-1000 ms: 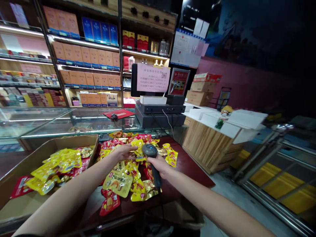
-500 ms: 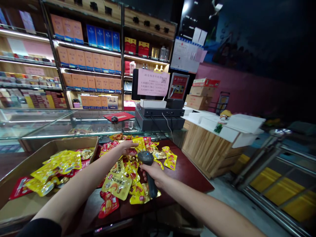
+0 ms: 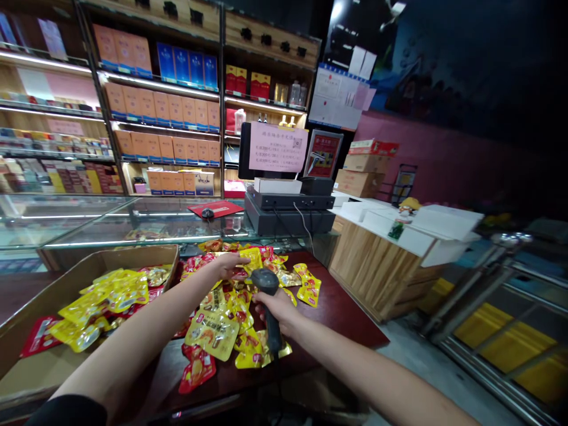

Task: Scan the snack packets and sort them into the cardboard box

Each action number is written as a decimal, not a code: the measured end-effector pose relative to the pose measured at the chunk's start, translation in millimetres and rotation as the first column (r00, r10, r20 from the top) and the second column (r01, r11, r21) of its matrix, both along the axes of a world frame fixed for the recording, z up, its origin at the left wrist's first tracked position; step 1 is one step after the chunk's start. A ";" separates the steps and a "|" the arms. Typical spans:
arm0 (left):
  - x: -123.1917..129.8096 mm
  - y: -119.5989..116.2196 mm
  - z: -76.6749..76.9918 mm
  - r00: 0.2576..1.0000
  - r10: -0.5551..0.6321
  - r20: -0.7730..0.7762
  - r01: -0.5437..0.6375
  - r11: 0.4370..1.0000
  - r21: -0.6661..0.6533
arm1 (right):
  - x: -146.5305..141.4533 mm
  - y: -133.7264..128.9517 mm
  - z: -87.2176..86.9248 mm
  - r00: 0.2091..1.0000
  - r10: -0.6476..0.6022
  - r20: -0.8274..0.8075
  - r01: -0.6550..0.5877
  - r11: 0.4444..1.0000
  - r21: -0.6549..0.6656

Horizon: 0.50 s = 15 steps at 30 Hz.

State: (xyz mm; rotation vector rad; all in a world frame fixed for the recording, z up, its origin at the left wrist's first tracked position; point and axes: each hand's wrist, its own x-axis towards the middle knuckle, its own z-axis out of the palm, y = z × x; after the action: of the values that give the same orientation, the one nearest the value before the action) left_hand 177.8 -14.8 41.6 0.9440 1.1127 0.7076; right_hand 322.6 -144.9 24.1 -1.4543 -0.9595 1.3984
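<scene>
My right hand (image 3: 275, 305) is wrapped round the handle of a dark barcode scanner (image 3: 265, 281), whose head points toward my left hand. My left hand (image 3: 231, 266) has its fingers closed on a yellow snack packet (image 3: 252, 259) at the far side of a loose pile. Red, yellow and gold packets make up that pile, among them a pale gold one (image 3: 213, 332) and a red one (image 3: 197, 368) near the front edge. A cardboard box (image 3: 133, 253) at the left holds several yellow and red packets (image 3: 106, 293).
Beyond the dark red table (image 3: 346, 313) stands a glass counter (image 3: 102, 228) with a mouse (image 3: 207, 213), a monitor and a cash drawer (image 3: 288, 220). Stocked shelves line the back. At the right are a wooden cabinet (image 3: 373, 266) and a metal railing (image 3: 479, 296).
The view has shifted slightly. The light on top of the scanner, blue before, no longer shows. Both hands keep their holds.
</scene>
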 end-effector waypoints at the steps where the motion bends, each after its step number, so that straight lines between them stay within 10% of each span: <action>1: -2.1 -1.5 1.6 1.000 -0.004 -0.019 0.004 1.000 -0.003 | 2.0 3.1 2.4 0.999 -0.034 0.007 0.034 0.999 0.036; 8: -47.8 -19.4 24.1 0.997 -0.033 -0.065 0.034 0.999 0.004 | -12.9 41.5 46.1 0.994 0.048 -0.097 -0.051 0.998 -0.034; 15: -155.2 -42.1 61.3 0.984 0.165 0.072 -0.159 0.983 -0.090 | -105.4 73.7 91.1 0.933 0.304 -0.195 -0.323 0.943 -0.076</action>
State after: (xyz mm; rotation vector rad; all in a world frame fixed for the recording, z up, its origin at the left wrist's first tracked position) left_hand 22.6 -56.9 103.0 0.7533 1.1486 0.8175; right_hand 217.1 -71.1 115.3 -1.2597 -1.0456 1.8074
